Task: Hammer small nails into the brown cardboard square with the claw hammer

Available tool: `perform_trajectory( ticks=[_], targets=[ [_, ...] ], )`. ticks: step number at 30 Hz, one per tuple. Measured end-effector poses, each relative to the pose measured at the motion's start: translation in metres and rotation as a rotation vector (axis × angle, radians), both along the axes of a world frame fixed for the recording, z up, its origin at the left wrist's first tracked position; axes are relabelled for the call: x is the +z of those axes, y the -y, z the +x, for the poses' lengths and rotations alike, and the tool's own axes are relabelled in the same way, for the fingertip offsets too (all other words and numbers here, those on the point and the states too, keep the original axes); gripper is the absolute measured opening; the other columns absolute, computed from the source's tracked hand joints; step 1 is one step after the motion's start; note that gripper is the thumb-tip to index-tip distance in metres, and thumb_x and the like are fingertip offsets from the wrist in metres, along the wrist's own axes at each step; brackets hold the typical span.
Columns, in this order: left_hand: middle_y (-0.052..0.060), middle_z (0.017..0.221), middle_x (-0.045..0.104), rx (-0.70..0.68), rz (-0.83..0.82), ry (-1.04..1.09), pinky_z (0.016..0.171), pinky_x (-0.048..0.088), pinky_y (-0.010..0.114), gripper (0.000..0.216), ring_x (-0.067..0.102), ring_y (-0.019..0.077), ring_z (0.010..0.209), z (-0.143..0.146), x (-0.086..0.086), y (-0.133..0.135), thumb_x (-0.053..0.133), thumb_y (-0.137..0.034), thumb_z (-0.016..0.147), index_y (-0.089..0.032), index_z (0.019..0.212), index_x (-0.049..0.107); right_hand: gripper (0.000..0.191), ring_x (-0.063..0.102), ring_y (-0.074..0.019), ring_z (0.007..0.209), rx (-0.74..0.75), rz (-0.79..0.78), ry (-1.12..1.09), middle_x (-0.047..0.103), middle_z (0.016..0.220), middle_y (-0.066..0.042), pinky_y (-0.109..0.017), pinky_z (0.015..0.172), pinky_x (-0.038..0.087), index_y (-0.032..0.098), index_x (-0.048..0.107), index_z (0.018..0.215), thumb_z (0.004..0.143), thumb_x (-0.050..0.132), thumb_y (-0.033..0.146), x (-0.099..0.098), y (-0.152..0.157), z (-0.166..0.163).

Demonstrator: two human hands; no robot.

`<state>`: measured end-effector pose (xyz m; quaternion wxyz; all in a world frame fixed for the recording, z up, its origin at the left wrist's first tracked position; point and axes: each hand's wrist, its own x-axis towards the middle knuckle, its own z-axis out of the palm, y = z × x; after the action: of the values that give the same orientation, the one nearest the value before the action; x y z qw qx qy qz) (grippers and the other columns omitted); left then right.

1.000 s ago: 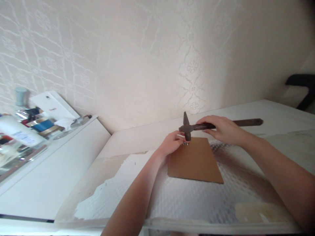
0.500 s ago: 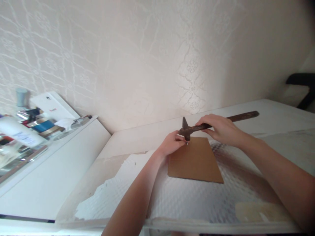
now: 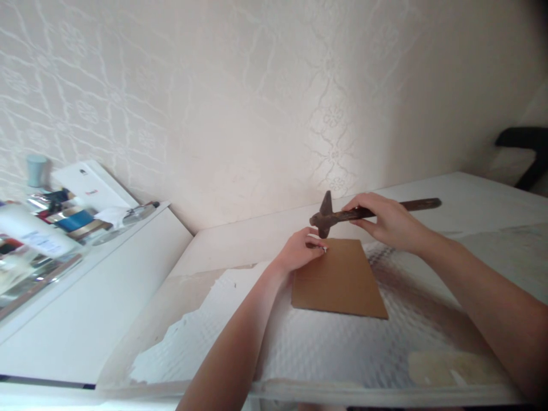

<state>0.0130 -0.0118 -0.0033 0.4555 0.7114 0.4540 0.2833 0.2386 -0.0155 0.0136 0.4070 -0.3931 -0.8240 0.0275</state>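
A brown hammer is gripped by its handle in my right hand, its head raised a little above the far left corner of a cardboard piece. At that corner my left hand pinches a small, shiny, light-coloured object between thumb and finger; it is too small to name for certain. The cardboard lies flat on a quilted silvery-white sheet.
To the left a white cabinet carries a white box, a white bottle, a pale blue cup-like item and other clutter. Patterned wallpaper rises behind the table. A black chair part shows at far right.
The hammer head has lifted off the small object and tilted back slightly, with my right hand raised. My left hand and the cardboard stay nearly in place.
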Motion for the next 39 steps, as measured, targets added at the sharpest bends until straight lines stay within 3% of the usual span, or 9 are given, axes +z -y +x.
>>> perform_trajectory(
  ticks=[9, 14, 16, 18, 21, 24, 26, 33, 39],
  targets=[
    [0.008, 0.090, 0.071, -0.011, 0.002, -0.010, 0.090, 0.046, 0.036, 0.033, 0.065, 0.0196, 0.091, -0.001, 0.001, 0.000, 0.064, -0.007, 0.069, -0.014, 0.101, 0.056, 0.020, 0.062, -0.0197, 0.082, -0.008, -0.108, 0.052, 0.068, 0.092, -0.003, -0.032, 0.073, 0.046, 0.024, 0.061, 0.097, 0.079, 0.052, 0.020, -0.004, -0.006, 0.008],
    [0.009, 0.097, 0.070, -0.017, -0.001, -0.025, 0.094, 0.044, 0.036, 0.036, 0.064, 0.0174, 0.095, -0.003, 0.003, 0.001, 0.063, -0.010, 0.072, -0.015, 0.107, 0.056, 0.023, 0.062, -0.0229, 0.086, -0.260, 0.045, -0.073, 0.067, 0.096, -0.007, -0.036, 0.076, 0.047, 0.021, 0.064, 0.098, 0.077, 0.055, 0.026, -0.001, -0.014, 0.021],
    [0.012, 0.109, 0.067, -0.027, 0.020, -0.059, 0.097, 0.044, 0.037, 0.040, 0.062, 0.0193, 0.103, -0.008, 0.007, 0.000, 0.065, -0.014, 0.073, -0.014, 0.112, 0.055, 0.026, 0.062, -0.0245, 0.085, -0.415, 0.026, -0.061, 0.067, 0.095, -0.009, -0.037, 0.077, 0.046, 0.020, 0.065, 0.100, 0.076, 0.055, 0.026, -0.002, -0.015, 0.026],
    [0.015, 0.127, 0.057, -0.086, 0.043, -0.173, 0.103, 0.039, 0.038, 0.054, 0.055, 0.0231, 0.117, -0.017, 0.014, 0.001, 0.070, -0.024, 0.071, -0.015, 0.121, 0.052, 0.031, 0.062, -0.0253, 0.083, -0.582, -0.072, -0.031, 0.069, 0.095, -0.011, -0.038, 0.074, 0.045, 0.018, 0.065, 0.105, 0.077, 0.054, 0.026, -0.003, -0.016, 0.029],
    [0.013, 0.151, 0.031, -0.213, 0.039, -0.526, 0.113, 0.023, 0.048, 0.091, 0.027, 0.0320, 0.139, -0.032, 0.028, 0.004, 0.079, -0.044, 0.058, -0.023, 0.138, 0.041, 0.037, 0.062, -0.0268, 0.083, -0.789, -0.258, 0.002, 0.070, 0.096, -0.014, -0.038, 0.071, 0.041, 0.016, 0.061, 0.114, 0.079, 0.053, 0.027, -0.004, -0.015, 0.035],
    [0.013, 0.157, 0.004, -0.179, 0.023, -0.836, 0.110, 0.006, 0.063, 0.113, -0.004, 0.0392, 0.143, -0.041, 0.036, 0.009, 0.075, -0.067, 0.049, -0.030, 0.145, 0.029, 0.043, 0.061, -0.0291, 0.086, -0.909, -0.395, 0.011, 0.070, 0.096, -0.017, -0.038, 0.070, 0.039, 0.013, 0.057, 0.119, 0.080, 0.054, 0.030, -0.005, -0.013, 0.040],
    [0.011, 0.157, -0.004, -0.155, 0.024, -0.906, 0.108, 0.002, 0.066, 0.115, -0.011, 0.0391, 0.141, -0.040, 0.035, 0.010, 0.068, -0.076, 0.049, -0.033, 0.146, 0.025, 0.044, 0.061, -0.0298, 0.088, -0.935, -0.425, 0.009, 0.069, 0.095, -0.018, -0.037, 0.070, 0.038, 0.011, 0.056, 0.121, 0.081, 0.053, 0.031, -0.005, -0.013, 0.044],
    [0.010, 0.157, -0.007, -0.061, 0.107, -0.948, 0.107, -0.007, 0.065, 0.108, -0.015, 0.0364, 0.140, 0.007, 0.021, 0.002, 0.048, -0.085, 0.059, -0.034, 0.148, 0.019, 0.040, 0.059, -0.0288, 0.094, -0.979, -0.458, 0.053, 0.069, 0.097, -0.016, -0.035, 0.072, 0.034, 0.014, 0.055, 0.119, 0.083, 0.054, 0.032, -0.003, -0.012, 0.084],
    [0.009, 0.157, -0.006, -0.151, 0.167, -0.971, 0.106, -0.009, 0.067, 0.107, -0.014, 0.0376, 0.141, 0.079, 0.018, -0.017, 0.042, -0.087, 0.060, -0.034, 0.149, 0.015, 0.036, 0.059, -0.0268, 0.096, -1.084, -0.517, 0.088, 0.067, 0.100, -0.018, -0.032, 0.071, 0.034, 0.014, 0.053, 0.118, 0.085, 0.051, 0.028, -0.016, -0.013, 0.138]
  ],
)
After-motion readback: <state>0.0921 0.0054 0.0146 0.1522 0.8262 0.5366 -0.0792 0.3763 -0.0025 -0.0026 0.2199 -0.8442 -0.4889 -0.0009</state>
